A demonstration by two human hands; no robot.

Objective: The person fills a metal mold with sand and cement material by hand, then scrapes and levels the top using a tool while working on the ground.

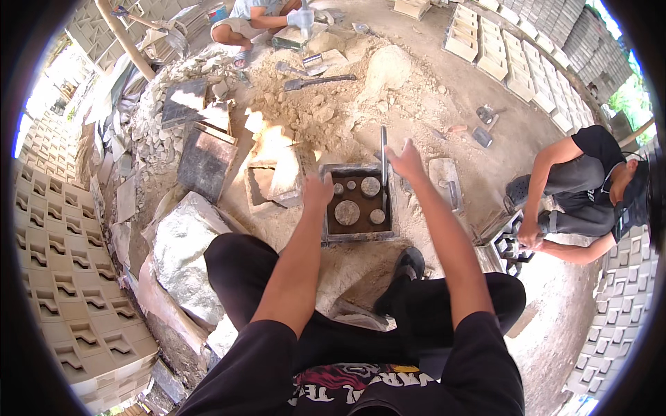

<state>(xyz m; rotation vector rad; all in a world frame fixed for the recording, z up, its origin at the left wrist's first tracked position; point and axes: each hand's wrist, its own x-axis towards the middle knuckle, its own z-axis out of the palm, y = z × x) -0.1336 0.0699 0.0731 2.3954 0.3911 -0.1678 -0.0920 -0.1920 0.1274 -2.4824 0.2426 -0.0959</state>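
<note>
Grip of the right hand (408,161): fingers partly curled just beside a metal bar (383,154), contact unclear; that of the left hand (318,190): loosely curled at the near-square dark mould's (361,237) upper left corner, hold on the rim impossible to tell. Mould, one, open-topped, on the ground ahead of the person — contents: five pale round discs (347,213) of differing sizes over a brown floor. Pale square frame (261,207), one, left of the mould — sandy-toned inside.

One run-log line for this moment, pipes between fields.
left hand: at left side of square frame | right hand: beside metal bar, contact unclear | inside frame: round discs
</note>
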